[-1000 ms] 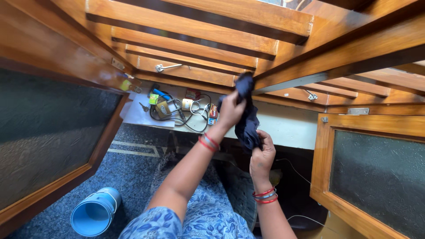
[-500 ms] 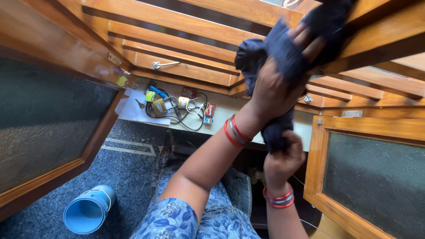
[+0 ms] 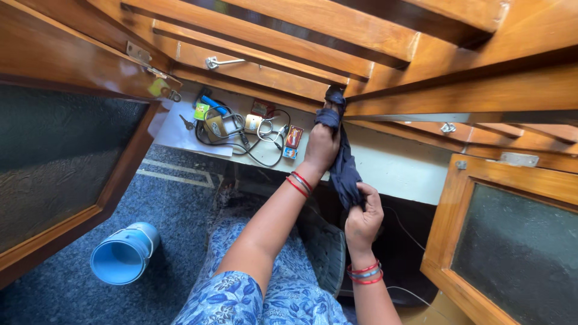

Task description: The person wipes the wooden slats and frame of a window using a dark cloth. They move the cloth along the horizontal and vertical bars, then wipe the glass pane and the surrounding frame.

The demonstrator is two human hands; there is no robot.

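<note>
Lowered from the upper frame since half a second ago, the left hand (image 3: 322,144) presses the dark cloth (image 3: 343,162) against the foot of the wooden window post (image 3: 385,96), fingers clenched around its top end. Right hand (image 3: 363,216) grips the hanging lower end, apparently keeping the cloth taut against the wood. Beside them on the white sill (image 3: 397,168) lie tangled cables (image 3: 241,141), keys and small boxes; a blue bucket (image 3: 123,253) stands on the carpet, between open glazed shutters.
</note>
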